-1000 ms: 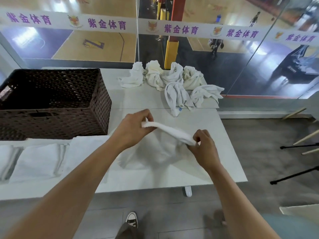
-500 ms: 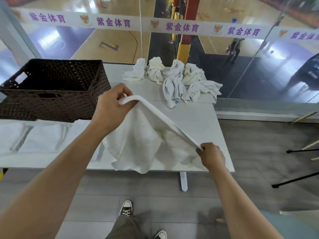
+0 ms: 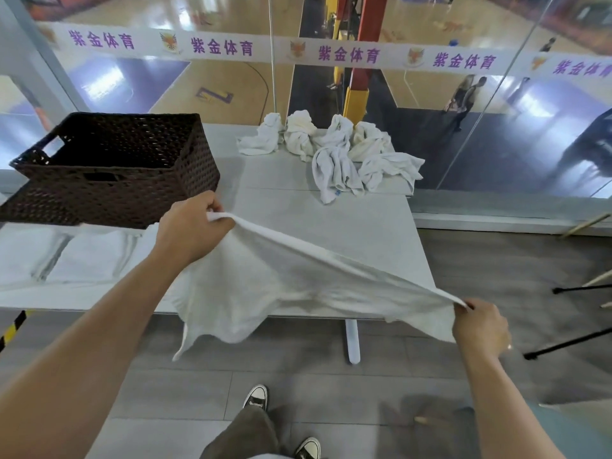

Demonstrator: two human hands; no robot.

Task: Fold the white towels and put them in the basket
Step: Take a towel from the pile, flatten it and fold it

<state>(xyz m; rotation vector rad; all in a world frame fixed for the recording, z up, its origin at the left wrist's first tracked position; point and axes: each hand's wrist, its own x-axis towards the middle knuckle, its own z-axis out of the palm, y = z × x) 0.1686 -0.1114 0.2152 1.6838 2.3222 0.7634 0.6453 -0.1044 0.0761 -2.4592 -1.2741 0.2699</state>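
My left grip (image 3: 192, 230) pinched one corner of the white towel (image 3: 265, 286) and my right grip (image 3: 478, 329) was clamped on the opposite corner, holding it taut above the counter's (image 3: 331, 223) near edge. The wicker basket (image 3: 132, 193) stood at far left, with what looked like folded towels (image 3: 89, 256) before it.

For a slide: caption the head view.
Left hand and right hand stretch a white towel over the grey table near a brown woven basket.

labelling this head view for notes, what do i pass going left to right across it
basket → left hand → pile of crumpled towels → right hand; the stretched towel spans both hands, so it is left out
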